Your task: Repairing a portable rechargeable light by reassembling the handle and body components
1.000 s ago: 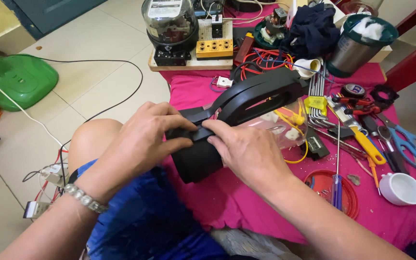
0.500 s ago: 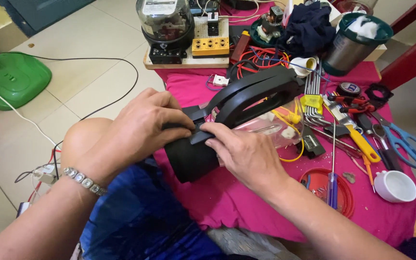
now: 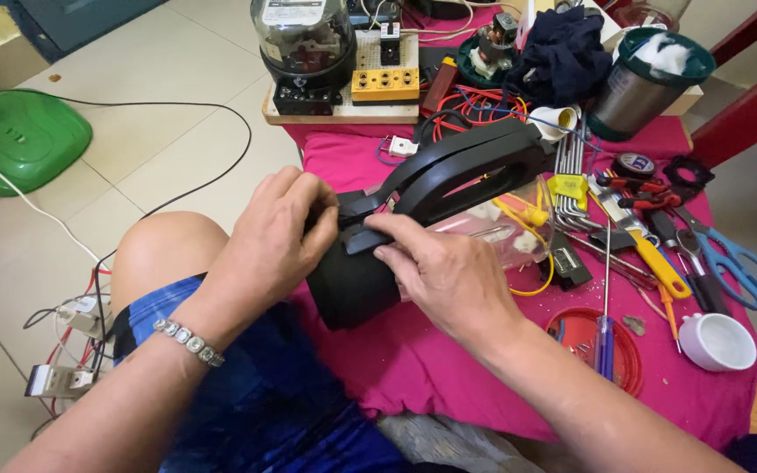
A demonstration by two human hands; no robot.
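Note:
A black handheld lamp body (image 3: 449, 171) with a long loop handle lies across the edge of a table covered in pink cloth (image 3: 413, 359). Its round head end (image 3: 348, 289) points toward me. My left hand (image 3: 278, 232) grips the head end from the left, fingers curled over its top. My right hand (image 3: 444, 271) rests on the body just behind the head, thumb and fingers pressing where the handle meets it. A silver bracelet (image 3: 187, 342) circles my left wrist.
Screwdrivers (image 3: 606, 298), pliers, blue scissors (image 3: 738, 263), a white cup (image 3: 718, 342), a red lid (image 3: 593, 337) and a metal canister (image 3: 641, 83) crowd the table's right. An electric meter on a board (image 3: 308, 44) stands at the back. A green fan base (image 3: 19, 140) and cables lie on the floor.
Both hands have stayed on the lamp; it has shifted slightly up and right in view, and my left fingers have curled further over the head end.

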